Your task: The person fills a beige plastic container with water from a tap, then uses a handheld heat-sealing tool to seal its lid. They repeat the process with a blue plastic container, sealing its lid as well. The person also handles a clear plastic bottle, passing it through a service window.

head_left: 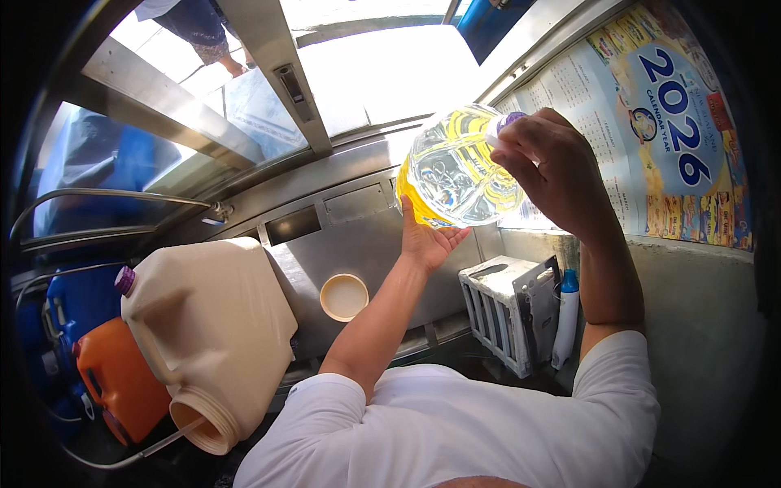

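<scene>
A large clear plastic bottle (pixel 465 175) with yellow on its side is raised in front of me, tilted with its neck toward the right. My left hand (pixel 426 241) supports it from below, palm up and thumb along its side. At the neck, my right hand (pixel 553 159) has its fingers closed round the white collar beneath a purple cap (pixel 512 120). Below and to the left of the bottle, a round cream-coloured lid (pixel 343 297) lies on the metal surface. A big cream jug (pixel 220 317) leans at the left, its wide mouth uncovered and a thin clear tube running into it.
An orange jerrycan (pixel 126 378) and blue containers (pixel 81 309) stand left of the jug. At the right are a white slatted box (pixel 504 313) and a white bottle with a blue top (pixel 567 317). A calendar poster (pixel 602 130) covers the wall. Outside the window a person (pixel 191 32) is partly visible.
</scene>
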The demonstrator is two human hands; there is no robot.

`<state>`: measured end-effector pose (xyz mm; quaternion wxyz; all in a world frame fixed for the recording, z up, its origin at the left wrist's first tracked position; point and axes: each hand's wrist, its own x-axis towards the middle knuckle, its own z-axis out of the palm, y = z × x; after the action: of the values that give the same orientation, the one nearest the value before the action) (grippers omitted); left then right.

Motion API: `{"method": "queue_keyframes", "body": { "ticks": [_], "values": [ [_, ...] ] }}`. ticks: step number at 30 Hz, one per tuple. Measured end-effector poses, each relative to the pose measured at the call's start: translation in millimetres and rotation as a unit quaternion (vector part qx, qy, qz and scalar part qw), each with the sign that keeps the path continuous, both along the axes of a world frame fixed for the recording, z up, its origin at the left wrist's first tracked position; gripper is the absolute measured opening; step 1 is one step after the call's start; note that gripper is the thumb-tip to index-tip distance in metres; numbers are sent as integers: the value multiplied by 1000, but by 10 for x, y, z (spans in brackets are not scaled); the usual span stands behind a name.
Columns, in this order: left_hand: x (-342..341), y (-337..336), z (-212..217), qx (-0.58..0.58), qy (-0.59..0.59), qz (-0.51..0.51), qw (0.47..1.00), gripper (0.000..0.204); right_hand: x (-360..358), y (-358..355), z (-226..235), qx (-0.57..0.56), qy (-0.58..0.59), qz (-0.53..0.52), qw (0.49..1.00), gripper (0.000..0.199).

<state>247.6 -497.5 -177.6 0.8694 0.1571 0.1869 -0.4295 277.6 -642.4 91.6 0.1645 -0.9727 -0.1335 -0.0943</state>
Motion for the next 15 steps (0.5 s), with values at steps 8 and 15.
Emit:
{"method": "queue_keyframes", "body": {
  "ticks": [8, 15],
  "values": [
    [1339, -184, -130, 5, -52, 91, 995, 126, 1236, -21, -47, 39, 87, -65, 993, 25],
    [2633, 73, -61, 68, 15, 168, 983, 133, 2628, 353, -407, 42, -18, -49, 998, 33]
  ]
}}
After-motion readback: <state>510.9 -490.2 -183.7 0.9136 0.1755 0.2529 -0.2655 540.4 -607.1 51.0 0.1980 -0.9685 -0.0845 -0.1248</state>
